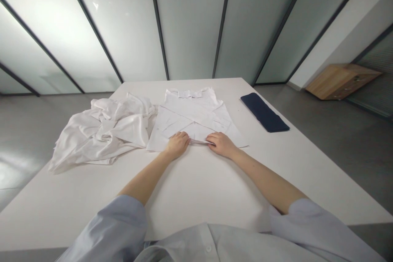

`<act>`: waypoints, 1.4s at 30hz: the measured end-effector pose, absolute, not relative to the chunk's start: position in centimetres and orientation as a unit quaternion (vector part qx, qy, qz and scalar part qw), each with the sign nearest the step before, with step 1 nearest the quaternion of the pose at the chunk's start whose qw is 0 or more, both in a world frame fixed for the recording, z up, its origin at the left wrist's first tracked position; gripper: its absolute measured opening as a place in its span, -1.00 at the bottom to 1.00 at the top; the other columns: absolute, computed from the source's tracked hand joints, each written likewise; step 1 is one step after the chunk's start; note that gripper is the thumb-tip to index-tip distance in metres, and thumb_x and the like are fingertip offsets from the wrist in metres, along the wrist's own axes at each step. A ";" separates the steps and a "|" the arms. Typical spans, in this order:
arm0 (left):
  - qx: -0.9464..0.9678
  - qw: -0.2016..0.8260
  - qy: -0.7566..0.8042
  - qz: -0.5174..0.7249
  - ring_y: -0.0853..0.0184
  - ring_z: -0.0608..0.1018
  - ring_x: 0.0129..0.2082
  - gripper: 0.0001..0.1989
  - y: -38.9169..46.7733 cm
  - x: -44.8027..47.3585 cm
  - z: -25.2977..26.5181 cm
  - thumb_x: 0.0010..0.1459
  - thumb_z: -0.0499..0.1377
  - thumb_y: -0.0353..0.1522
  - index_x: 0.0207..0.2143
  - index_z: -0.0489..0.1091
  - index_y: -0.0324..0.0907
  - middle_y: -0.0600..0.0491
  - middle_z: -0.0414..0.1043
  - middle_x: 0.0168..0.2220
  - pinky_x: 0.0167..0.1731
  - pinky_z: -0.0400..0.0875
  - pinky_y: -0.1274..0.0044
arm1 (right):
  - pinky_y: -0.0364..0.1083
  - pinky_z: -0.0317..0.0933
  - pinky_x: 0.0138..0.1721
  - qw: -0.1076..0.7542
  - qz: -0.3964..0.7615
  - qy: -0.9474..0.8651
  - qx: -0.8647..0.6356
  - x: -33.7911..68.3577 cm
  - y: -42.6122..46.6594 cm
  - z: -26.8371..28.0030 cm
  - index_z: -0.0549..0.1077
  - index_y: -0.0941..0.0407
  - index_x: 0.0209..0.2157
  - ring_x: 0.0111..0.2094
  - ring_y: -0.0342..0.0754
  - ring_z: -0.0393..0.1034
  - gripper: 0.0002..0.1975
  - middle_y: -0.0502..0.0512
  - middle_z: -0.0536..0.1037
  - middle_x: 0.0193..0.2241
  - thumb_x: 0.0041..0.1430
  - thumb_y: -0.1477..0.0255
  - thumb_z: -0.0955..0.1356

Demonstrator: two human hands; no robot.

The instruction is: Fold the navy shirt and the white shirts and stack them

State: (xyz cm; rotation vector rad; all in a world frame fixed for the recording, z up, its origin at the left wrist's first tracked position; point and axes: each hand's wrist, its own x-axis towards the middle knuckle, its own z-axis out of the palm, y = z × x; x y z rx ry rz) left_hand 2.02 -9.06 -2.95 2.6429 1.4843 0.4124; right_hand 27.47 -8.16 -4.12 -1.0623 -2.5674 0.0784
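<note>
Right of a white table (211, 188), a wooden cabinet (339, 82) is standing, its inside hidden. On the table, a white shirt (195, 108) is lying flat, diagonal folds crossing it; left hand (178, 144) and right hand (222, 144) are gripping its near edge.

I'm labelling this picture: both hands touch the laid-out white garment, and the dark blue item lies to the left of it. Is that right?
Not quite: the head view shows the dark blue item to the right of the white garment, not its left. The left hand and right hand do touch the garment.
</note>
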 end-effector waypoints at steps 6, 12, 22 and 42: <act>0.863 0.022 0.489 0.125 0.15 0.43 -0.08 -0.55 -9.3 2.5 -2.9 0.14 0.13 0.03 -0.22 0.42 -0.16 -0.09 0.40 -0.12 -0.07 0.36 0.33 | -0.02 0.21 -0.07 0.158 0.015 -0.890 -0.427 27.6 -7.7 -4.2 0.55 0.12 -0.16 -0.08 0.04 0.43 -0.69 0.17 0.59 -0.13 0.10 0.61 0.29; 0.840 0.017 0.529 0.119 0.16 0.47 -0.09 -0.69 -9.3 3.3 -2.9 0.18 0.13 -0.11 -0.21 0.44 -0.14 -0.07 0.45 -0.15 -0.10 0.38 0.37 | -0.02 0.21 -0.11 0.141 -0.010 -0.864 -0.484 27.5 -7.8 -3.8 0.56 0.11 -0.22 -0.17 0.06 0.47 -0.79 0.17 0.62 -0.22 0.17 0.50 0.30; 0.797 -0.026 0.589 0.131 0.07 0.31 0.20 -0.51 -8.5 -1.0 -2.4 0.02 0.10 -0.51 0.03 0.42 -0.10 -0.08 0.34 0.17 0.14 0.22 0.21 | 0.13 0.13 0.14 0.214 -0.045 -0.797 -0.563 31.4 -6.3 -4.5 0.45 0.15 0.06 0.19 0.15 0.20 -0.46 0.23 0.37 0.17 0.00 0.67 0.28; 0.817 0.261 0.515 0.006 0.19 0.55 -0.29 -0.76 -10.1 -8.5 10.0 -0.04 0.10 -0.27 -0.37 0.53 -0.09 0.03 0.56 -0.34 -0.24 0.41 0.49 | -0.11 0.27 -0.39 0.097 0.287 -0.778 -0.550 39.2 -10.5 6.9 0.53 0.09 -0.38 -0.41 0.03 0.45 -0.76 0.08 0.58 -0.44 0.12 0.28 0.27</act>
